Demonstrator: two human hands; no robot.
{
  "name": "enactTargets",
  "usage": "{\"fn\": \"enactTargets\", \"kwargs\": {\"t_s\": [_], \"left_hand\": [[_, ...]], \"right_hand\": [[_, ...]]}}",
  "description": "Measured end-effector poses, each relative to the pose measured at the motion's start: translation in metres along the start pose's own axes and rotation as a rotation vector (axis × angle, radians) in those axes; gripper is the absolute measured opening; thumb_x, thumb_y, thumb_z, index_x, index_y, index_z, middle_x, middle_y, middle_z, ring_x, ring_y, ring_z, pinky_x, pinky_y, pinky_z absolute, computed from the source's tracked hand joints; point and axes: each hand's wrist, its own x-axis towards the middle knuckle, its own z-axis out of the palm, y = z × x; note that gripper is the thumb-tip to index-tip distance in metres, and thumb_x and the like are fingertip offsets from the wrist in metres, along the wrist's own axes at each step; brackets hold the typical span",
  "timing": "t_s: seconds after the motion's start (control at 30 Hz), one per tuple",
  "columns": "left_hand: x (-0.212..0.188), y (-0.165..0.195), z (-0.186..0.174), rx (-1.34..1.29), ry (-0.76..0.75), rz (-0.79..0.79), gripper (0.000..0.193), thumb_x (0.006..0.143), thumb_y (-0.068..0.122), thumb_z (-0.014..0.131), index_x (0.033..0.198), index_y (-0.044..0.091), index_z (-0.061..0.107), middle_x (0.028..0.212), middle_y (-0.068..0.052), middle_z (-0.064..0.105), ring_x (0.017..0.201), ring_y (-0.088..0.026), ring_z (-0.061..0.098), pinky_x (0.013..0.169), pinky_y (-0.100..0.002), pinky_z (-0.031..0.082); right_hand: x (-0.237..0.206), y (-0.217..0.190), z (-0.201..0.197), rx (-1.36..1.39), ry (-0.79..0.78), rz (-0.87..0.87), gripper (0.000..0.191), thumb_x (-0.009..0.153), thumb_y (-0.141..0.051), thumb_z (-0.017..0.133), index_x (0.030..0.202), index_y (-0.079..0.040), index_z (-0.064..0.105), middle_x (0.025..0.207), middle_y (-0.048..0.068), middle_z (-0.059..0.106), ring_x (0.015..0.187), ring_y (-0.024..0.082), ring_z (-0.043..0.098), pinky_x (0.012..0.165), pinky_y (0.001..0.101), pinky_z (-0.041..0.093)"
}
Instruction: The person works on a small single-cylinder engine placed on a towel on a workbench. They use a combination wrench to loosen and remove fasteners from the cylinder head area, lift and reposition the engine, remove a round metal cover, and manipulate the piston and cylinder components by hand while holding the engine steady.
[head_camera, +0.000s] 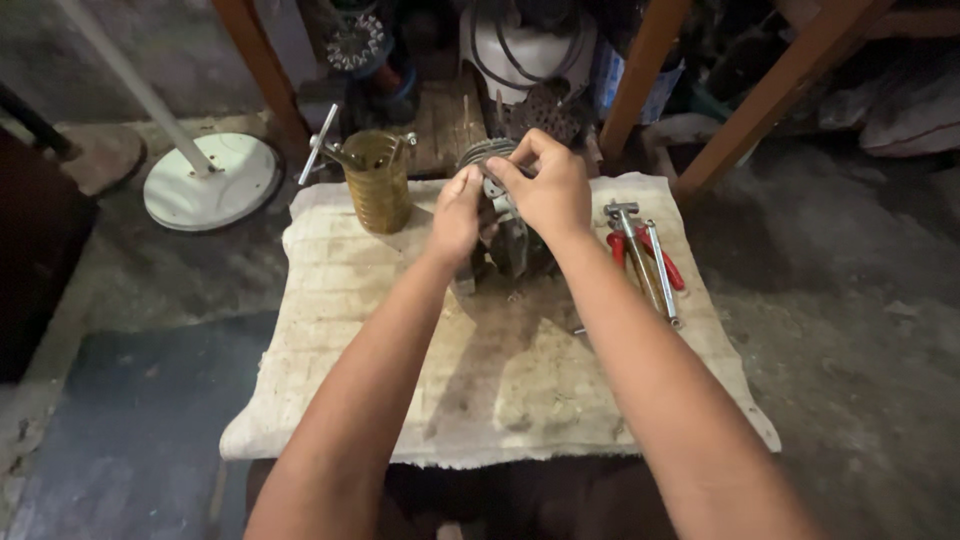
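Both arms bare up to frame edge, no sleeves, no gloves, no watch or rings visible on left hand (457, 212) or right hand (548, 188).

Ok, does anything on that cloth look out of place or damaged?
Nothing looks broken or spilled. Both hands, left hand and right hand, grip a finned metal part. The cloth is stained and frayed. Tools lie loose beside it, and a yellowish cup stands upright.

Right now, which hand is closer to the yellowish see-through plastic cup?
Left. The left hand is just right of the yellowish see-through plastic cup; the right hand is farther right, beyond it.
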Motion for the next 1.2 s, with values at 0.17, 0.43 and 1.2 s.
{"fn": "enactTargets", "kwargs": {"t_s": [0.17, 0.43, 1.2], "left_hand": [[0.001, -0.002, 0.003, -0.063, 0.045, 0.048, 0.029, 0.11, 0.034, 0.043, 0.104, 0.013, 0.061, 0.063, 0.002, 0.05, 0.047, -0.008, 0.046, 0.042, -0.025, 0.041], [0.002, 0.0, 0.004, -0.095, 0.029, 0.021, 0.025, 0.109, 0.035, 0.045, 0.105, 0.015, 0.06, 0.07, 0.004, 0.055, 0.052, -0.007, 0.049, 0.044, -0.025, 0.041], [-0.004, 0.0, -0.001, -0.023, 0.032, 0.044, 0.03, 0.108, 0.036, 0.041, 0.105, 0.014, 0.06, 0.073, 0.004, 0.055, 0.057, -0.006, 0.048, 0.048, -0.024, 0.041]], "right_hand": [[0.001, -0.002, -0.001, 0.296, -0.156, -0.059, 0.027, 0.085, -0.02, 0.085, 0.08, -0.005, 0.062, 0.072, -0.004, 0.071, 0.064, 0.001, 0.064, 0.056, 0.0222, 0.049], [0.001, -0.005, -0.003, 0.247, -0.163, -0.021, 0.029, 0.087, -0.018, 0.085, 0.079, -0.004, 0.061, 0.07, 0.004, 0.07, 0.062, 0.005, 0.06, 0.056, 0.0261, 0.046], [-0.004, -0.007, -0.004, 0.301, -0.182, -0.052, 0.027, 0.085, -0.022, 0.085, 0.08, -0.005, 0.065, 0.071, 0.003, 0.073, 0.064, 0.004, 0.063, 0.057, 0.0256, 0.048]]}}
